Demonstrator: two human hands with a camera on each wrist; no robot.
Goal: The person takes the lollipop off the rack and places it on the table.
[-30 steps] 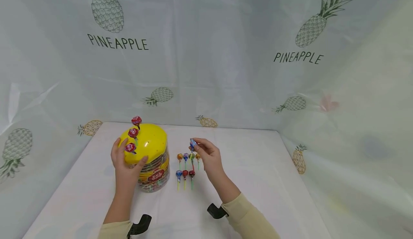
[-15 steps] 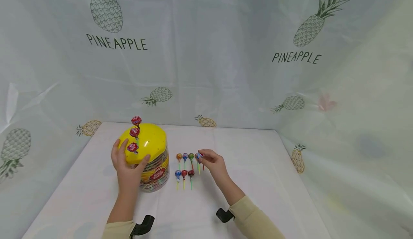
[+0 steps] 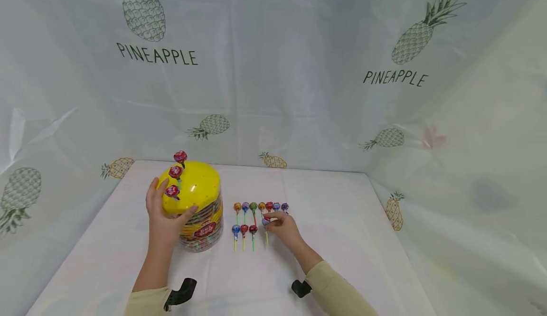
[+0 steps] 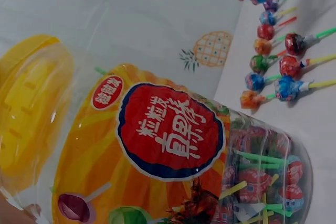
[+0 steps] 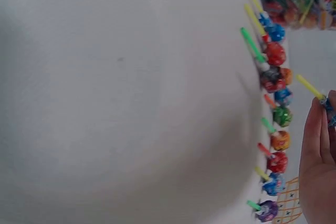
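lid (image 3: 194, 188): glossy yellow plastic, light being reflected
jar (image 4: 173, 156): clear smooth plastic
lollipops (image 3: 253, 207): shiny crinkled wrappers, plastic sticks
worktop (image 3: 342, 240): being covered by matt white cloth

White cloth-covered table (image 3: 342, 240) fills the lower half of the head view. Left of centre sits a clear lollipop tub (image 3: 201, 228) with a yellow lid. Just right of it, wrapped lollipops lie flat in two rows: a back row (image 3: 260, 206) of six, and a front row (image 3: 244, 230) of three, sticks pointing toward the camera.
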